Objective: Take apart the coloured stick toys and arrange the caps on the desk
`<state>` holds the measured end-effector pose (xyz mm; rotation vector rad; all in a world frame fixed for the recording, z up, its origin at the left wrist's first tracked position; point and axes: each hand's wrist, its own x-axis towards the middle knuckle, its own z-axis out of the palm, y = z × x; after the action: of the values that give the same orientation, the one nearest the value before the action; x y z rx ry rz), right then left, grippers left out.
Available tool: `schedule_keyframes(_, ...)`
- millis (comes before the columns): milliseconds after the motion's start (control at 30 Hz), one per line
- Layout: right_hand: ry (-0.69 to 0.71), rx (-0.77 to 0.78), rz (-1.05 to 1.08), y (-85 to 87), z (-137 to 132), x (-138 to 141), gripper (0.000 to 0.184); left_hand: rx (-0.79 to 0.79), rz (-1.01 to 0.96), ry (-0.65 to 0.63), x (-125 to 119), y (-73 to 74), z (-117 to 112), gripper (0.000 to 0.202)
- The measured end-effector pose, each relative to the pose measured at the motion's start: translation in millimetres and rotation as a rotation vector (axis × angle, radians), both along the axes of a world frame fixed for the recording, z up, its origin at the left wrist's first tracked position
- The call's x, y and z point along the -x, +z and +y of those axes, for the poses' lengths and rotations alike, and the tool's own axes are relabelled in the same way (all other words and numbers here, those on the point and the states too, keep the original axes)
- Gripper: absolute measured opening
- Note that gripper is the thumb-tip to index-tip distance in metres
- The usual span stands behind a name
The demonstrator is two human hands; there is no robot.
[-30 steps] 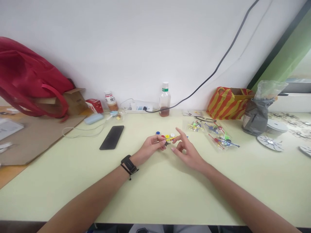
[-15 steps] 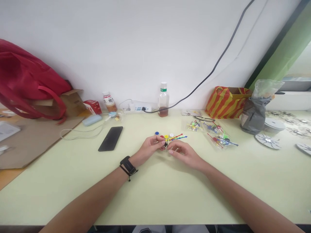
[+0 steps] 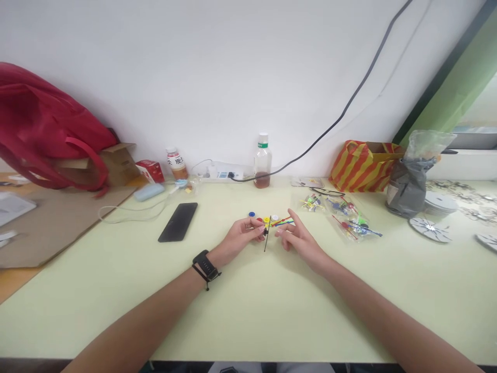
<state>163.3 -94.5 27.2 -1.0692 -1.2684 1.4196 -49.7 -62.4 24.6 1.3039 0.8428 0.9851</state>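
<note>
My left hand [image 3: 246, 234] pinches a small black plastic piece [image 3: 266, 232] between thumb and fingers. A thin dark clock-hand-like pointer [image 3: 267, 241] stands out from it, above and below the fingertips. My right hand [image 3: 298, 239] is just to the right, apart from the piece, its index finger raised and nothing seen in it. Behind the hands lie a blue disc [image 3: 251, 214], a yellow disc [image 3: 266, 220], a white disc [image 3: 275, 218] and a red disc, partly hidden by my left fingers. Coloured pointers [image 3: 282, 222] lie partly behind my right hand.
A black phone [image 3: 178, 222] lies left of the hands. At the back stands a bottle [image 3: 263, 163] near a power strip [image 3: 219, 172]. To the right are clear bags of coloured parts [image 3: 357, 228], a striped bag [image 3: 361, 166], a grey bag [image 3: 406, 189] and patterned discs [image 3: 429, 229].
My right hand has drawn back to the right and its index finger has lifted. The dark pointer at the black piece now shows plainly. My left hand keeps its pinch.
</note>
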Motion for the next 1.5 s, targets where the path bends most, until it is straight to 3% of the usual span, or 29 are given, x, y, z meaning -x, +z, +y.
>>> schedule_keyframes(100,0.095,0.088,0.079,2.5,0.5,-2.2,0.033,-0.001,0.008,-0.013,0.2,-0.7,-0.2,0.034)
schedule_keyframes(233,0.255,-0.018,0.195,5.5,2.7,-7.7,0.062,-0.003,0.024,-0.005,0.2,-0.8,-0.1,0.033)
schedule_keyframes(400,0.193,-0.118,0.026,4.6,4.4,-7.7,0.047,-0.016,0.012,-0.014,0.3,0.6,0.1,0.032)
schedule_keyframes(667,0.211,-0.243,-0.098,2.6,1.8,-5.2,0.031,-0.017,-0.020,-0.018,0.7,0.6,-0.1,0.032)
schedule_keyframes(800,0.139,-0.281,-0.156,0.6,1.5,-7.4,0.040,-0.006,-0.036,-0.014,0.6,0.5,0.1,0.033)
schedule_keyframes(933,0.088,-0.384,-0.267,-4.1,0.7,-7.2,0.062,0.021,-0.045,-0.019,0.4,2.8,-1.0,0.032)
schedule_keyframes(1000,0.072,-0.429,-0.311,-5.9,0.7,-6.8,0.054,0.017,-0.047,-0.022,0.3,3.5,-1.5,0.033)
schedule_keyframes(1067,0.109,-0.451,-0.350,-6.0,1.6,-7.1,0.032,0.009,-0.044,-0.026,0.3,3.5,-1.5,0.033)
schedule_keyframes(1133,0.162,-0.451,-0.376,-4.1,3.2,-8.2,0.053,0.009,-0.035,-0.025,0.3,2.9,-1.3,0.034)
schedule_keyframes(1200,0.190,-0.436,-0.367,-1.1,4.6,-9.4,0.062,0.013,-0.027,-0.022,0.5,2.2,-1.0,0.034)
schedule_keyframes(1367,0.237,-0.354,-0.266,4.4,2.5,-7.9,0.035,0.010,-0.034,-0.019,0.7,1.3,-0.1,0.034)
schedule_keyframes(1500,0.283,-0.342,-0.270,3.8,-0.7,-5.1,0.030,0.006,-0.052,-0.029,0.6,0.7,0.5,0.033)
